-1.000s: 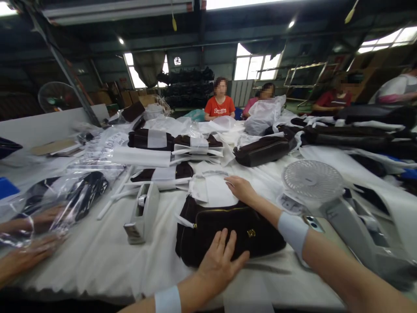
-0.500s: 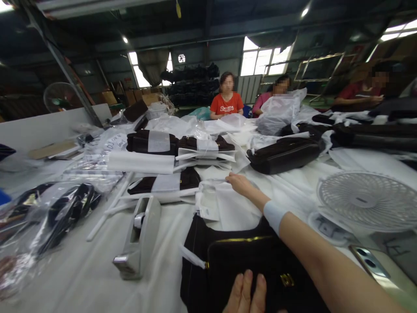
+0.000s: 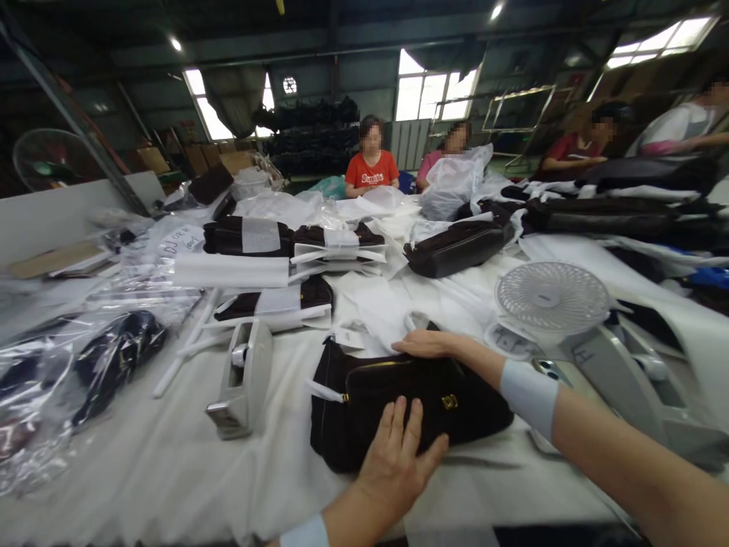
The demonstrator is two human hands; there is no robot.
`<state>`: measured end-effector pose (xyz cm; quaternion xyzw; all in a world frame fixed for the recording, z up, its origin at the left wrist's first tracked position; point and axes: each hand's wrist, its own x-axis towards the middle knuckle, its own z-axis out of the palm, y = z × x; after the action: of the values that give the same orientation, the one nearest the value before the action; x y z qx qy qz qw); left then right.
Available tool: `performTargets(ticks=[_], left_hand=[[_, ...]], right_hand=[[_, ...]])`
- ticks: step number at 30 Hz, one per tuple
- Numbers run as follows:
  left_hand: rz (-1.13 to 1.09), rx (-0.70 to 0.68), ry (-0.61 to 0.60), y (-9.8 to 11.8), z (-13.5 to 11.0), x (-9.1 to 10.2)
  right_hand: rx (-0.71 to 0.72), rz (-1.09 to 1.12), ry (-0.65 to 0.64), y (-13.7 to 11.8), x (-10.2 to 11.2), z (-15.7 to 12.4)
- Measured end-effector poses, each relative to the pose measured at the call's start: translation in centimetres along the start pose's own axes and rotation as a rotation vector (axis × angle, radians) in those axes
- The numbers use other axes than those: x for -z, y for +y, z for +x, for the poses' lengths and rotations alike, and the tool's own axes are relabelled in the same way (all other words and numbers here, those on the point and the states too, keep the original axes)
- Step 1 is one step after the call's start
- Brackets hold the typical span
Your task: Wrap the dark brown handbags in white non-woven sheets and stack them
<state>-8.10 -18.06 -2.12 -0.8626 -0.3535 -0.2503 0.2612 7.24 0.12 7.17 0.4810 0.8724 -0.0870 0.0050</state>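
Observation:
A dark brown handbag (image 3: 364, 410) with a gold zipper and a gold clasp lies on the white-covered table in front of me. My left hand (image 3: 399, 448) rests on its front, palm down with the fingers spread. Along the bag's rear top edge lies my right hand (image 3: 424, 343), fingers stretched toward the left; its fingertips touch the edge beside white paper. What lies beneath that hand is partly hidden. A white tag (image 3: 349, 337) shows behind the bag's upper left. From the zipper end sticks out a white wrapped pull (image 3: 324, 391).
A grey tape dispenser (image 3: 244, 380) stands left of the bag. To the right are a small white fan (image 3: 551, 298), a phone (image 3: 550, 370) and another dispenser (image 3: 643, 380). Paper-wrapped bags (image 3: 250, 235) lie behind, plastic-wrapped ones (image 3: 117, 357) at left. Several co-workers (image 3: 372, 163) sit across.
My right hand has come back from the white material behind the bag to the bag's top edge. My left hand still lies on the front. The view has shifted right and shows more table.

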Motion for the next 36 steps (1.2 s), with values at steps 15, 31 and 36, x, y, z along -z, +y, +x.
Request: performTargets(ticks=[15,31,36], left_hand=[[-0.027,0.031,0.108,0.7,0.1,-0.5],[-0.455,-0.036,-0.725,-16.3,13.4,-5.5],[-0.437,0.295,-0.815,-17.6,12.2,-10.1]], right_hand=[[-0.387,0.058,0.382,-6.7,-5.0,-4.7],[-0.283,-0.026,0.572,-5.2,-6.6,-4.4],[-0.292,-0.028,0.652,-5.0,-7.3,-4.0]])
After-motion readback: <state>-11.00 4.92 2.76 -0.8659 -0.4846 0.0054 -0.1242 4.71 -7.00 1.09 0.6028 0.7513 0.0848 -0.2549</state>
